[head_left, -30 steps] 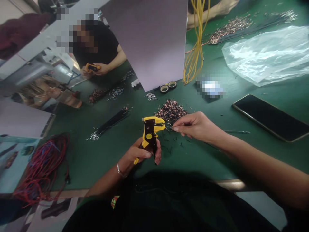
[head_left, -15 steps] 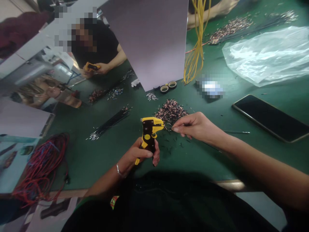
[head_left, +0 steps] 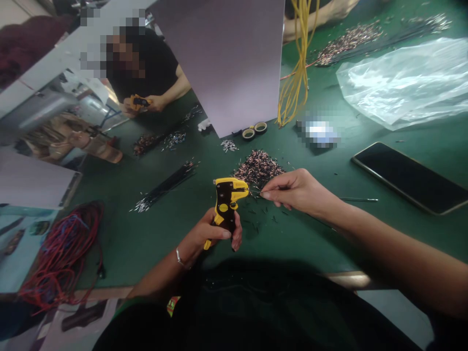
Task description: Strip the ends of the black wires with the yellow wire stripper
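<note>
Wrapped around the handle of a yellow and black wire stripper [head_left: 224, 207], my left hand [head_left: 219, 231] holds it upright above the green table. My right hand [head_left: 292, 190] is closed, thumb and fingers pinching a thin black wire [head_left: 255, 190] whose end lies at the stripper's jaws. Whether that end sits inside the jaws is too small to tell. Behind the two hands is a heap of short black and copper-coloured wire scraps [head_left: 260, 166]. To the left lies a bundle of black wires [head_left: 166, 186] with pale ends.
A phone [head_left: 409, 176] and a clear plastic bag [head_left: 405, 85] lie at the right. Two tape rolls [head_left: 248, 133] sit by a grey upright panel [head_left: 234, 63]. Red cables [head_left: 69, 253] are coiled at the left edge. A co-worker [head_left: 146, 73] holds a similar tool across the table.
Almost nothing differs. The wire stripper and both my hands keep the same place, and the view has shifted very slightly.
</note>
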A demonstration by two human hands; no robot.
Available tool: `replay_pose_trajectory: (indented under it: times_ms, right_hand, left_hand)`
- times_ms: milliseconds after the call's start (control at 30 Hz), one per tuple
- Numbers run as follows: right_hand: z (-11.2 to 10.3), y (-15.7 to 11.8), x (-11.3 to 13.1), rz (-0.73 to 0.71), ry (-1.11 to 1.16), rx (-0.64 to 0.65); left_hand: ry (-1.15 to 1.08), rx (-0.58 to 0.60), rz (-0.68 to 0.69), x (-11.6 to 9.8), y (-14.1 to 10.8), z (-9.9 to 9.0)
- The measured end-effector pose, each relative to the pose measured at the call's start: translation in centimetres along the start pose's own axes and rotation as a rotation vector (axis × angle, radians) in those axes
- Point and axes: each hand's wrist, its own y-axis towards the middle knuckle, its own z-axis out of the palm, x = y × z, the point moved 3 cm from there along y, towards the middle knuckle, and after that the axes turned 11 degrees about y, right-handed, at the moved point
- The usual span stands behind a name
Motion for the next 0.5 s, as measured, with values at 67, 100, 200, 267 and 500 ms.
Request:
replay_pose_trajectory:
  times_ms: [67,100,200,267,500]
  right_hand:
    - [0.00,0.01,-0.02,-0.004,0.003,0.003]
    - [0.01,0.01,-0.01,-0.008,0.004,0.004]
    - [0.05,0.00,0.06,-0.018,0.005,0.007]
    - [0.06,-0.02,0.11,-0.014,0.009,0.005]
    - [-0.01,-0.06,0.19,-0.002,0.024,-0.009]
  left_hand:
    - [0.002,0.004,-0.001,0.05,0.00,-0.01]
    - [0.002,0.005,-0.002,0.07,0.01,-0.01]
    - [0.001,0.005,-0.001,0.10,0.03,-0.01]
    - [0.003,0.006,0.000,0.08,0.05,0.01]
    - [-0.007,-0.015,-0.024,0.07,0.00,-0.09]
